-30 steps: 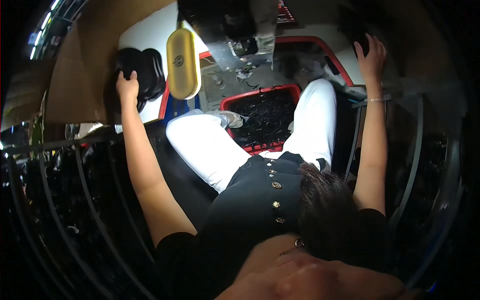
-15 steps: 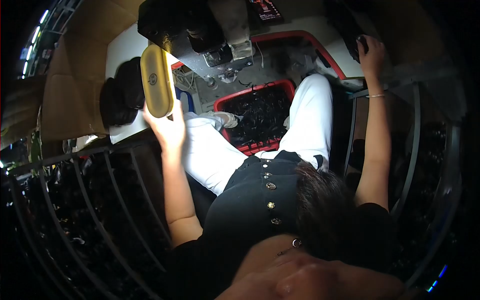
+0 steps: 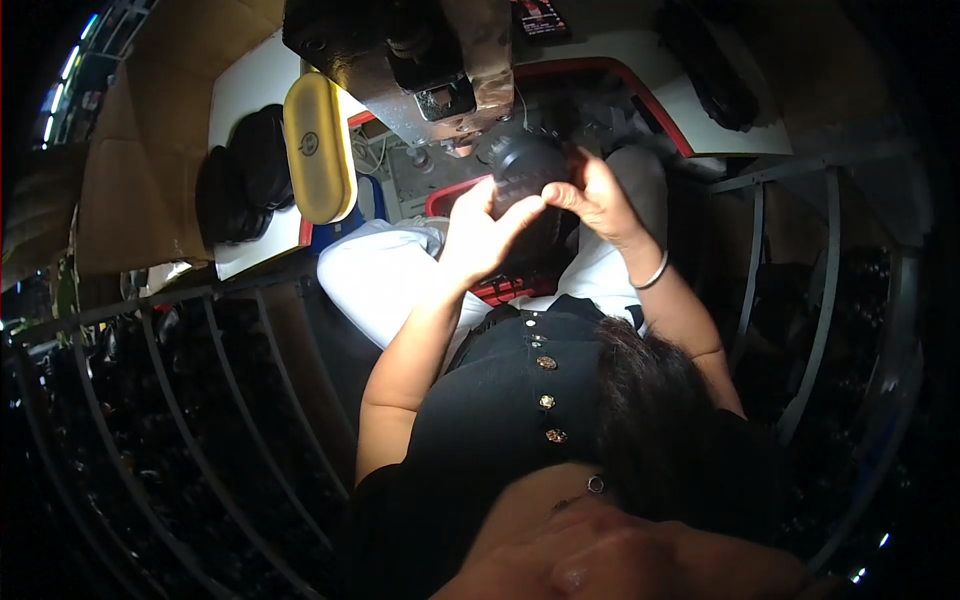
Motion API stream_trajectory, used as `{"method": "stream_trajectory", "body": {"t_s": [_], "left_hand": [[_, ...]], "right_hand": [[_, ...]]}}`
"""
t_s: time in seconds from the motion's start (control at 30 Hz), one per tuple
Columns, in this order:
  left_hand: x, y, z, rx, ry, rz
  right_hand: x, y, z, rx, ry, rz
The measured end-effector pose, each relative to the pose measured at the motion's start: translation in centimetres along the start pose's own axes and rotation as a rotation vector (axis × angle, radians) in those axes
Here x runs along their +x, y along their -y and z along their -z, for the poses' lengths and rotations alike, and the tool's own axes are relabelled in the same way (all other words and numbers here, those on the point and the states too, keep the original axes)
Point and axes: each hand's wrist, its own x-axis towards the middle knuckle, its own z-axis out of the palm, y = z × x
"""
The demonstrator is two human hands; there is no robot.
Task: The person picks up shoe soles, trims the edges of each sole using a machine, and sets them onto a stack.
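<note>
My left hand (image 3: 478,231) and my right hand (image 3: 606,203) are raised in front of the machine, closed on a dark rounded piece (image 3: 530,168). It is smooth and curved on top, with a ridged or toothed-looking edge at the left, and is somewhat blurred; its exact kind cannot be told. Both thumbs press its near side, while the other fingers are partly hidden. Just beyond stands a dark machine with a metal head (image 3: 488,75). To the left is a yellow elongated lamp (image 3: 318,150), lit along its edge, touched by neither hand.
Dark rounded items (image 3: 262,158) lie on the white table at the left, and more dark pieces (image 3: 715,75) at the right. A phone-like screen (image 3: 540,18) lies at the back. Below the hands is a red-rimmed bin (image 3: 500,290). Metal rails (image 3: 225,345) run along the left.
My left hand has left the lamp and my right hand has come in from the dark pieces at the right. Both now hold a dark rounded piece at the centre.
</note>
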Motion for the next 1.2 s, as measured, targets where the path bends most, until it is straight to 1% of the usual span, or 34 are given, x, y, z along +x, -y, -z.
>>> {"method": "stream_trajectory", "body": {"t_s": [0.03, 0.1, 0.13, 0.17, 0.2, 0.23, 0.33, 0.43, 0.5, 0.53, 0.57, 0.6, 0.63, 0.67, 0.7, 0.73, 0.8, 0.83, 0.9, 0.97, 1.03, 1.13, 1.2], "left_hand": [[0.4, -0.1, 0.9, 0.035, 0.017, 0.073], [1.2, -0.1, 1.2, -0.130, -0.037, 0.131], [1.6, 0.9, 1.3, -0.122, -0.140, 0.099], [1.8, 0.7, 1.1, -0.203, -0.203, 0.096], [1.8, 0.8, 1.0, -0.228, -0.228, 0.091], [1.6, 0.8, 0.9, -0.251, -0.252, 0.084], [1.0, 1.3, 0.5, -0.316, -0.293, 0.032], [0.9, 2.3, 0.4, -0.353, -0.295, 0.000], [0.8, 3.4, 0.6, -0.359, -0.290, -0.011], [0.7, 3.5, 0.7, -0.380, -0.290, -0.015], [0.6, 3.7, 0.9, -0.402, -0.289, -0.018], [0.6, 4.2, 1.1, -0.436, -0.286, -0.034], [0.6, 3.7, 1.4, -0.372, -0.283, 0.005], [0.5, 3.0, 1.9, -0.309, -0.279, 0.045], [0.4, 2.6, 2.2, -0.277, -0.277, 0.043], [0.2, 2.2, 2.5, -0.245, -0.276, 0.041], [0.3, 1.9, 2.9, -0.239, -0.266, -0.053], [0.3, 1.7, 3.2, -0.210, -0.286, -0.041], [-0.5, 1.5, 4.0, -0.155, -0.307, -0.021], [-1.4, 1.5, 4.9, -0.154, -0.356, 0.040], [-2.4, 2.6, 6.7, -0.185, -0.368, 0.061], [-3.4, 4.6, 8.6, -0.305, -0.403, 0.003], [-4.2, 5.4, 9.9, -0.424, -0.331, 0.078]], "right_hand": [[-0.7, -1.2, 0.8, -0.029, 0.175, -0.146], [-2.7, -5.5, 1.1, -0.066, 0.268, -0.404], [-3.5, -6.8, 0.7, -0.069, 0.265, -0.408], [-4.3, -7.6, 0.1, -0.074, 0.262, -0.413], [-4.9, -8.1, -0.1, -0.022, 0.241, -0.486], [-5.4, -9.1, 0.1, -0.033, 0.229, -0.478], [-6.4, -10.4, 0.8, -0.021, 0.162, -0.471], [-6.7, -10.0, 3.5, -0.235, 0.177, -0.475], [-6.4, -9.2, 5.4, -0.101, 0.155, -0.498], [-6.1, -8.6, 5.7, -0.060, 0.137, -0.457], [-5.9, -7.3, 6.7, -0.143, 0.214, -0.464], [-5.7, -6.3, 7.0, -0.131, 0.122, -0.408], [-5.6, -5.5, 7.5, -0.120, 0.030, -0.353], [-5.0, -4.7, 9.0, -0.183, 0.036, -0.307], [-4.2, -3.7, 10.4, -0.247, 0.042, -0.261], [-3.3, -1.9, 10.6, -0.360, 0.039, -0.202], [-1.0, 1.9, 9.9, -0.552, 0.041, -0.050], [0.1, 3.0, 9.6, -0.633, 0.041, 0.043], [0.9, 3.1, 10.0, -0.723, -0.002, 0.056], [2.0, 4.2, 7.3, -0.837, -0.036, 0.092], [2.4, 4.6, 5.1, -0.802, 0.019, 0.098], [2.6, 4.0, 2.5, -0.766, 0.070, 0.068], [2.9, 3.7, 0.7, -0.759, 0.103, 0.073]]}}
